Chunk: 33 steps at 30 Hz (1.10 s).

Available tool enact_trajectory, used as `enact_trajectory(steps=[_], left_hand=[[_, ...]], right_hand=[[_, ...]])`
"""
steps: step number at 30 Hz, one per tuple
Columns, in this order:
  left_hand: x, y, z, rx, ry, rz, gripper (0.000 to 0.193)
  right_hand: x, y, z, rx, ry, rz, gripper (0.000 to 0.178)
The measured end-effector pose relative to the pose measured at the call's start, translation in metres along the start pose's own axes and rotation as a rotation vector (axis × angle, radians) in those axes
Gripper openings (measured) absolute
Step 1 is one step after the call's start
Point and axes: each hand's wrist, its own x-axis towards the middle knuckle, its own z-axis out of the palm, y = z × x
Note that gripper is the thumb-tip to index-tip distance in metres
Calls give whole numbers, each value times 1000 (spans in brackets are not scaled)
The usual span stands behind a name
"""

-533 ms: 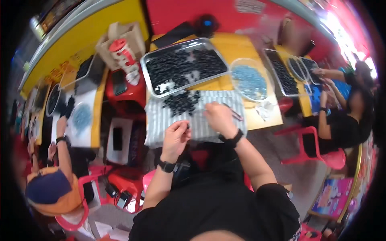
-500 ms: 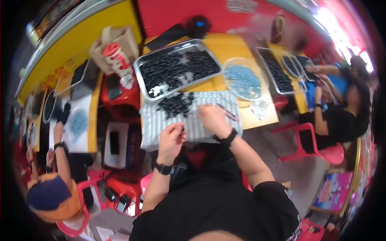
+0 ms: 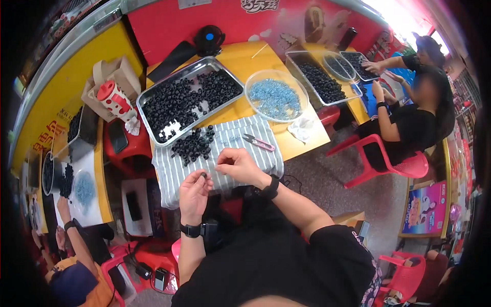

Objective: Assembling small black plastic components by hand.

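Observation:
My left hand [image 3: 193,198] is pinching a small black ring-shaped piece [image 3: 203,175] between thumb and fingertips, over the front edge of a grey-and-white striped cloth [image 3: 268,166]. Close by on its right, my right hand [image 3: 239,167] has thumb and index finger pressed together; whatever lies between them is too small to make out. Beyond my hands, a loose heap of similar black pieces [image 3: 193,146] rests on the cloth. A pink-handled tool with dark pointed jaws [image 3: 260,143] lies past my right hand, beside a few tiny pale-blue bits.
A metal tray [image 3: 204,118] of black pieces stands behind the heap. To its right are a round tub [image 3: 306,102] of small light-blue pieces and crumpled tissue [image 3: 300,129]. Co-workers sit at tables on both sides. A red stool [image 3: 110,140] holds a phone and a cup.
The whole view has shifted and sharpened. My right hand has come from beside the pink-handled tool toward my left hand, which keeps its pinch.

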Motion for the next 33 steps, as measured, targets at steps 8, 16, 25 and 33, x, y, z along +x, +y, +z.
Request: enact_trajectory(steps=[8, 16, 25, 33], left_hand=[[0, -5, -2, -103, -23, -22, 23], [-1, -10, -10, -98, -75, 3, 23], [-6, -7, -16, -9, -180, -2, 23], [-21, 2, -18, -215, -126, 76, 25]], right_hand=[[-29, -17, 17, 202, 40, 24, 9], [-20, -24, 34, -141, 18, -246, 10], [-19, -28, 28, -195, -104, -97, 9], [21, -32, 35, -305, -117, -141, 9]])
